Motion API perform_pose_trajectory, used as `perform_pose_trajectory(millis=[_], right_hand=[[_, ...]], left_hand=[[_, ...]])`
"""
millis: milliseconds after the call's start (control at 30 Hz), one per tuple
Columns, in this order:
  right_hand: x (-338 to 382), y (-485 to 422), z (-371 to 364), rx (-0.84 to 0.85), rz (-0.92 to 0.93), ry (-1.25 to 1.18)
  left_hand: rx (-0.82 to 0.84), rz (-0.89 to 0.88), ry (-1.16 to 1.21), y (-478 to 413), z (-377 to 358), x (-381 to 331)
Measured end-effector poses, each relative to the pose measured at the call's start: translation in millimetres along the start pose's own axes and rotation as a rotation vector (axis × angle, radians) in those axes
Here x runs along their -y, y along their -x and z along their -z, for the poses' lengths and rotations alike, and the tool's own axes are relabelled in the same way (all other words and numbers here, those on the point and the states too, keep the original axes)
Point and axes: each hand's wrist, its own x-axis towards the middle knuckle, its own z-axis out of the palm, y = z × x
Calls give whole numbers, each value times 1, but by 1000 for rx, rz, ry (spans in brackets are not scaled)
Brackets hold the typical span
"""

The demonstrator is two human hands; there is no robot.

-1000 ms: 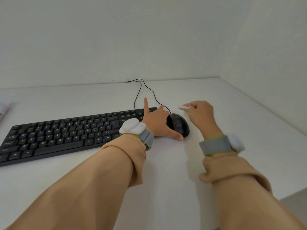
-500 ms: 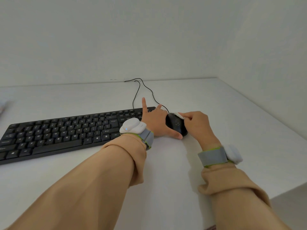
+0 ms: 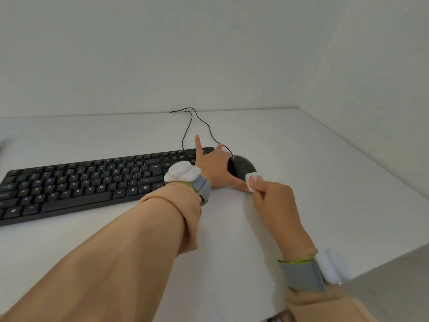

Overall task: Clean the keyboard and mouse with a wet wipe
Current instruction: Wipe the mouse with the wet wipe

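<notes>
Inventory as I logged it from the remote station, one head view.

Containers: I saw none on the white surface [image 3: 301,182], so nothing was held inside anything.

Counts: one black keyboard [image 3: 92,182], lying flat and running from the left edge toward the middle. One black mouse [image 3: 241,167], just beside the keyboard's right end, on the surface. One small folded white wet wipe [image 3: 251,181], pressed against the mouse's near right edge. Two black cables [image 3: 202,122], running from the keyboard and mouse back toward the wall. Two hands, each wrist carrying a grey band with a white module.

Left hand [image 3: 214,167]: laid against the mouse's left side, thumb along its near edge, index and little finger raised and spread; its fingers were released, steadying rather than clenching.

Right hand [image 3: 271,198]: its fingers [image 3: 257,184] were pinched onto the wet wipe, the hand lying just near of the mouse.

Surroundings: plain pale walls met at a corner behind and to the right. The left forearm, in a tan sleeve, crossed over the keyboard's right end and hid some keys there.
</notes>
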Motion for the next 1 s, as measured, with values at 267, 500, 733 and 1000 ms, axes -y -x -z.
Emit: perform_pose_trajectory(millis=[267,500,733,1000], right_hand=[[19,-18,-5,17,196,7],[31,-59,-8,224,281,136],[17,-41,3,241,404,-13],[-1,-7,12,198,316,-86]], left_hand=[[4,2,6,2,5,-2],[-1,-8,34,-1,1,1],[-17,12,14,-2,-1,1],[-19,-16,-37,4,-3,0]])
